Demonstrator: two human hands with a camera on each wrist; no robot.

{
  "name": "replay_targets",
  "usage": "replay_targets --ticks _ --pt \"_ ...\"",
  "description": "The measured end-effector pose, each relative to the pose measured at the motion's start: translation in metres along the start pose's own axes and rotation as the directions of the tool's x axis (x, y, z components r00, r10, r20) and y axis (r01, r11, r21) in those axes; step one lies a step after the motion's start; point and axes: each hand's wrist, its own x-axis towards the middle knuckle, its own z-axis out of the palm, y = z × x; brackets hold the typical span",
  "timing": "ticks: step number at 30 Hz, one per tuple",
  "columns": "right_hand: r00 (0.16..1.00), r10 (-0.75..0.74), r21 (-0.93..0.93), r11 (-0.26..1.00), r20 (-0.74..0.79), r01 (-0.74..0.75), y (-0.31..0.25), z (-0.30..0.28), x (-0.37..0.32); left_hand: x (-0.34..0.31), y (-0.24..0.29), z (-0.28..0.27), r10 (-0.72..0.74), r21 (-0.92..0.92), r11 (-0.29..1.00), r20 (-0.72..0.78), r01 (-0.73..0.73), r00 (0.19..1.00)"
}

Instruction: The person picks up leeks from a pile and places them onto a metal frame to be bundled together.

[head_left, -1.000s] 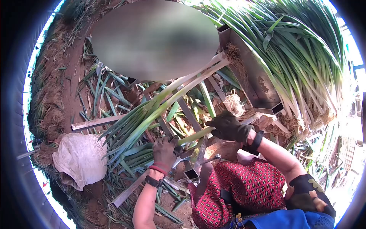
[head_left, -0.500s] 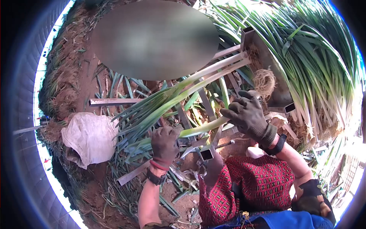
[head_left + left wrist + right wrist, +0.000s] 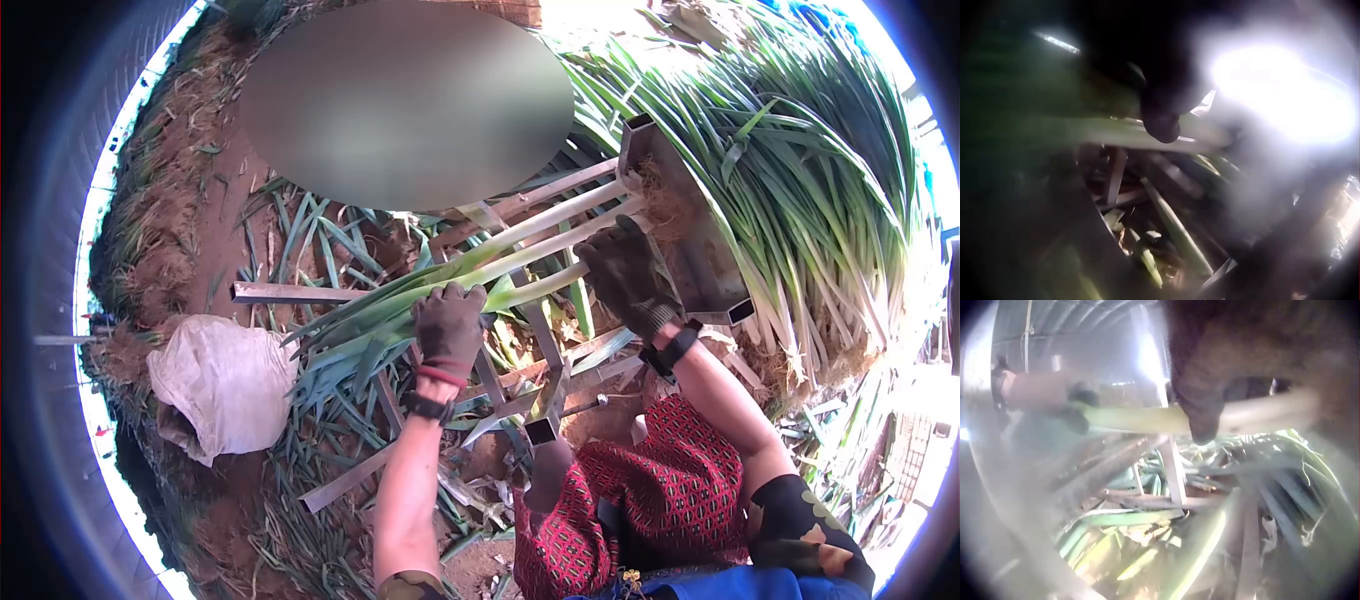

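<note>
My gloved left hand grips a long green onion at the leafy part. Nearer the roots, my gloved right hand holds the same stalk, its thumb curled under the pale shank in the right wrist view; the root end is hidden by this hand. Two more green onions lie side by side just beyond, across the metal rack, their roots against its upright end plate. In the left wrist view, a dark finger overlaps the green onion.
A large heap of green onions stands behind the end plate at right. A whitish cloth bundle sits at left. Cut leaves litter the soil beneath the rack. A metal bar juts left, and a blurred oval covers the top middle.
Both hands have carried the green onion away from the lap, up onto the rack beside the other two. The right hand has slid it rootward, toward the end plate.
</note>
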Motion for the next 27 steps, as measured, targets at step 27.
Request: replay_targets --ticks 27 --pt "0.954 -0.17 0.007 0.984 -0.246 0.177 -0.09 -0.147 0.031 -0.043 0.022 -0.228 0.185 0.365 0.931 -0.467 -0.002 0.865"
